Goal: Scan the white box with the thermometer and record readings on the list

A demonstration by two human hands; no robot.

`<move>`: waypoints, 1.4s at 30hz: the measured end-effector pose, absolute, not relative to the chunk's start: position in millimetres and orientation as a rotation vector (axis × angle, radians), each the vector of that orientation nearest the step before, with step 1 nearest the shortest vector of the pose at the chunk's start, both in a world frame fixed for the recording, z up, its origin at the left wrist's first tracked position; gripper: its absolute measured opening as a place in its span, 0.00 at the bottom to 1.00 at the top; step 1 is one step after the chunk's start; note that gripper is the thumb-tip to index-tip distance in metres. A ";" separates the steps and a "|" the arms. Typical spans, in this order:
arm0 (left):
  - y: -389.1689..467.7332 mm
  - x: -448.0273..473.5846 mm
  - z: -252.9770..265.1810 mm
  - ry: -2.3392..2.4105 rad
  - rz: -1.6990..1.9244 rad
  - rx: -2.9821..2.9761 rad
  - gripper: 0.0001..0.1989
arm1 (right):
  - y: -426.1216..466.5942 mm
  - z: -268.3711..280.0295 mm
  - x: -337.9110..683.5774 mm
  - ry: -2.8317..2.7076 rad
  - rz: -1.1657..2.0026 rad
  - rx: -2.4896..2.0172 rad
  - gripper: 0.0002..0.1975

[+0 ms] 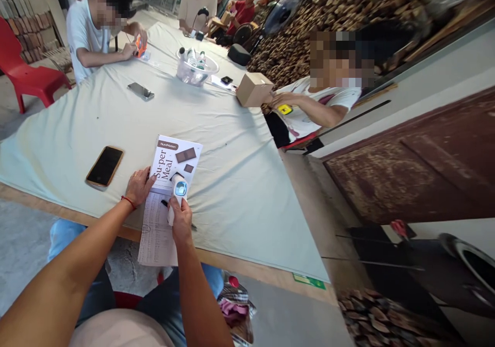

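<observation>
At the lower centre, a printed sheet (pixel 157 241) hangs partly over the table edge, its upper end next to a NutriMotion Super Meal box (pixel 180 164). The right hand (pixel 181 217) is wrapped around a white handheld device (pixel 180 186) with a lit bluish screen, held upright by its handle so that the screen faces the wearer and its head overlaps the box's lower right. A dark pen (pixel 164 202) lies behind that grip, across the sheet. The left hand (pixel 138 188) rests at the box's left edge, seemingly to steady it; whether its fingers close around it I cannot tell. Left of centre, a smartphone (pixel 105 166) lies flat, apart from both hands, probably to leave the working spot free. Farther up, another phone (pixel 141 91) lies on the cloth, a co-worker touches a cardboard box (pixel 254 89) at right, and a plastic basin (pixel 192 76) keeps bottles together at upper centre.
</observation>
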State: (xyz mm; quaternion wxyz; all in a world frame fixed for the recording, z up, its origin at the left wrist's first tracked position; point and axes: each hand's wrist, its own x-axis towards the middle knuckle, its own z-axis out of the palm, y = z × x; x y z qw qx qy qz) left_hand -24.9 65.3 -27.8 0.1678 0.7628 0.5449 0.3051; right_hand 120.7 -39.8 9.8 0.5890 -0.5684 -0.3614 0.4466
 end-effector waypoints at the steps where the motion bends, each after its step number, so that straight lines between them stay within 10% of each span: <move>1: 65.3 -24.8 -28.0 1.549 0.875 2.172 0.24 | -41.2 12.7 120.2 -0.835 1.052 -1.315 0.21; 21: 81.2 -32.4 -17.1 1.521 0.905 2.172 0.24 | -122.8 103.0 193.1 -0.742 0.499 -1.513 0.23; 42: 67.4 -25.7 -10.5 1.494 0.856 2.228 0.34 | -96.5 -5.1 249.0 -1.246 -0.066 -2.364 0.24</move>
